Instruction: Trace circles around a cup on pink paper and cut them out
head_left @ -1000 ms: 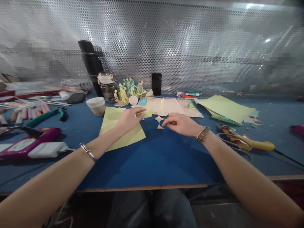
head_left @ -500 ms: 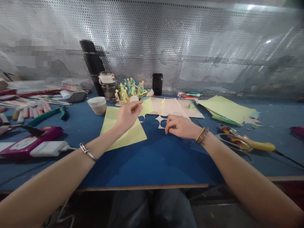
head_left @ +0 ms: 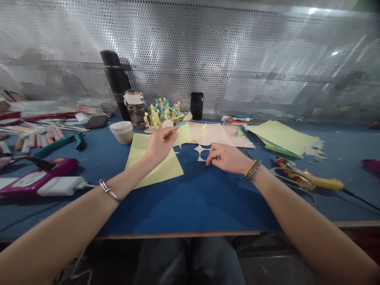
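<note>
Open lane over the desk [head_left: 190, 202] between my forearms [head_left: 74, 215], cup [head_left: 122, 133] blocking left of my left grip [head_left: 160, 144], scissors [head_left: 312, 183] beside my right forearm, clearance under my right grip [head_left: 227, 158] hard to judge

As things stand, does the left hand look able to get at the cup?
Probably yes: the cup stands close by the left hand, with nothing upright between them, just a low-lying yellow sheet.
</note>
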The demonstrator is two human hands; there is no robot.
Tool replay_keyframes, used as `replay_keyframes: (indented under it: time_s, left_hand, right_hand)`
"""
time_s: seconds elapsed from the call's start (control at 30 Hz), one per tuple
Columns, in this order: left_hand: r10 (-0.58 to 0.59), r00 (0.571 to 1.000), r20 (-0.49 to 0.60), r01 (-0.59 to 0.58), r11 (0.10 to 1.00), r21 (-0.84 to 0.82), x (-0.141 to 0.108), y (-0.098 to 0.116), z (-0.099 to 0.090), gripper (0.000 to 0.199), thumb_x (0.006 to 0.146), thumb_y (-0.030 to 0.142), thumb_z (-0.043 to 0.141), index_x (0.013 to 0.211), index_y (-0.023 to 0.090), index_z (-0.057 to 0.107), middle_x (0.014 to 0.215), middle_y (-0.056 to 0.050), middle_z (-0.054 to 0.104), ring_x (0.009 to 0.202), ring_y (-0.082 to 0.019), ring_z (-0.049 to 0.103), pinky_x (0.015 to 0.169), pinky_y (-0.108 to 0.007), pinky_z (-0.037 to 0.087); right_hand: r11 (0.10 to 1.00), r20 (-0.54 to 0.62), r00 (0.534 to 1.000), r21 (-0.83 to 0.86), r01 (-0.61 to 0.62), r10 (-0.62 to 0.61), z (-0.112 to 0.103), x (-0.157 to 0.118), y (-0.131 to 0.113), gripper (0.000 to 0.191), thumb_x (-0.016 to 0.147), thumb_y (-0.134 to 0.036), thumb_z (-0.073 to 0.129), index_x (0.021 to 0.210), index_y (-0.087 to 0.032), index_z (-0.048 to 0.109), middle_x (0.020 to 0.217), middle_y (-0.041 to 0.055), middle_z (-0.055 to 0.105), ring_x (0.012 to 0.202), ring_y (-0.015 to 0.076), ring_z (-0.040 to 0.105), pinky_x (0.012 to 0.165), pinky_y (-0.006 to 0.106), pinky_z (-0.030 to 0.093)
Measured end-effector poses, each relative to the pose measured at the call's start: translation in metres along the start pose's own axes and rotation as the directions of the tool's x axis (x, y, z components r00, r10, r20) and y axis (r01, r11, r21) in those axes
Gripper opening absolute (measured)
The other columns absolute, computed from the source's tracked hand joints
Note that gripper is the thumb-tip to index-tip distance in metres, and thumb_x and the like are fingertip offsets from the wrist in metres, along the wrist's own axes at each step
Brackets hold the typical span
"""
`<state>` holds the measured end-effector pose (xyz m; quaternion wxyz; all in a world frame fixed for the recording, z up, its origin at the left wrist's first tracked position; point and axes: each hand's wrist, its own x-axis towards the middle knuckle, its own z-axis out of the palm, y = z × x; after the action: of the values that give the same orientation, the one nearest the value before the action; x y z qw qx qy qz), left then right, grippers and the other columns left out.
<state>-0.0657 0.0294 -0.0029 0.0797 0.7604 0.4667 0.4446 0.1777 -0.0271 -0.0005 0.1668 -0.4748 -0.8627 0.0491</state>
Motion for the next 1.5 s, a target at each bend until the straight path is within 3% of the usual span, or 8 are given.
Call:
replay_keyframes:
  time_s: [0.2, 0.37, 0.7, 0.9, 1.3, 1.4, 1.5]
  left_hand:
    - [0.006, 1.0, -0.001, -0.006, 0.999, -0.031, -0.0005, -0.0015, 0.0008, 0.032, 0.089, 0.037, 0.048, 0.112, 0.022, 0.065, 0.11, -0.004, 0.069, 0.097, -0.018, 0.063, 0.08, -0.028, 0.05]
    - [0.016, 1.0, -0.011, -0.016, 1.0, -0.016, -0.0003, -0.0017, 0.0009, 0.031, 0.089, 0.035, 0.048, 0.111, 0.022, 0.065, 0.107, -0.004, 0.07, 0.092, -0.017, 0.064, 0.077, -0.028, 0.051]
    - [0.021, 0.999, -0.026, -0.022, 0.999, -0.036, -0.0002, -0.0014, 0.0017, 0.03, 0.087, 0.034, 0.051, 0.11, 0.021, 0.066, 0.105, -0.006, 0.071, 0.088, -0.017, 0.064, 0.07, -0.026, 0.05]
    - [0.014, 1.0, -0.019, -0.015, 0.999, -0.036, -0.0002, -0.0017, 0.0019, 0.03, 0.087, 0.033, 0.051, 0.11, 0.02, 0.066, 0.104, -0.006, 0.071, 0.087, -0.017, 0.064, 0.071, -0.026, 0.049]
    - [0.02, 0.999, -0.026, -0.022, 0.998, -0.06, 0.0002, -0.0045, 0.0033, 0.031, 0.087, 0.034, 0.051, 0.11, 0.02, 0.066, 0.107, -0.007, 0.07, 0.092, -0.019, 0.064, 0.076, -0.028, 0.05]
    - [0.013, 1.0, -0.005, -0.014, 0.997, -0.073, -0.0004, -0.0029, 0.0024, 0.032, 0.087, 0.034, 0.051, 0.11, 0.019, 0.066, 0.105, -0.007, 0.071, 0.091, -0.018, 0.065, 0.076, -0.028, 0.05]
    - [0.023, 0.998, 0.057, -0.018, 0.995, -0.093, -0.0015, -0.0004, 0.002, 0.034, 0.088, 0.038, 0.049, 0.111, 0.018, 0.066, 0.101, -0.007, 0.071, 0.089, -0.019, 0.064, 0.073, -0.027, 0.05]
  right_hand:
    - [1.0, -0.032, 0.999, 0.02, -0.018, 0.018, -0.0014, -0.0008, -0.0017, 0.027, 0.077, -0.013, 0.052, 0.077, -0.026, 0.076, 0.086, 0.0028, 0.059, 0.079, 0.0153, 0.054, 0.074, 0.028, 0.042]
    - [0.998, 0.015, 0.999, 0.023, 0.051, -0.052, 0.0011, -0.0003, -0.0022, 0.027, 0.078, -0.012, 0.052, 0.076, -0.025, 0.076, 0.086, 0.003, 0.059, 0.082, 0.0158, 0.054, 0.079, 0.029, 0.041]
    - [0.998, 0.035, 0.998, 0.036, 0.044, -0.045, -0.0002, -0.0004, -0.0022, 0.027, 0.077, -0.011, 0.052, 0.073, -0.024, 0.075, 0.084, 0.0029, 0.059, 0.08, 0.0155, 0.054, 0.076, 0.029, 0.041]
    - [0.999, 0.022, 0.999, 0.036, 0.035, -0.036, -0.002, -0.0004, -0.0039, 0.027, 0.076, -0.01, 0.052, 0.071, -0.024, 0.075, 0.082, 0.0031, 0.059, 0.081, 0.016, 0.053, 0.076, 0.029, 0.04]
    - [0.999, 0.111, 0.994, 0.054, -0.001, -0.005, -0.0038, -0.0014, -0.0043, 0.024, 0.071, -0.01, 0.053, 0.059, -0.021, 0.071, 0.077, 0.0022, 0.06, 0.071, 0.0132, 0.053, 0.071, 0.028, 0.039]
    - [0.999, 0.025, 1.0, 0.039, -0.019, 0.018, -0.0029, -0.0012, -0.0026, 0.025, 0.073, -0.011, 0.052, 0.062, -0.022, 0.072, 0.078, 0.0027, 0.06, 0.074, 0.0145, 0.054, 0.071, 0.028, 0.04]
    - [0.995, -0.151, 0.987, 0.086, -0.042, 0.055, -0.0007, 0.0005, -0.0003, 0.023, 0.078, -0.013, 0.052, 0.079, -0.022, 0.073, 0.085, 0.003, 0.06, 0.069, 0.0127, 0.052, 0.068, 0.028, 0.041]
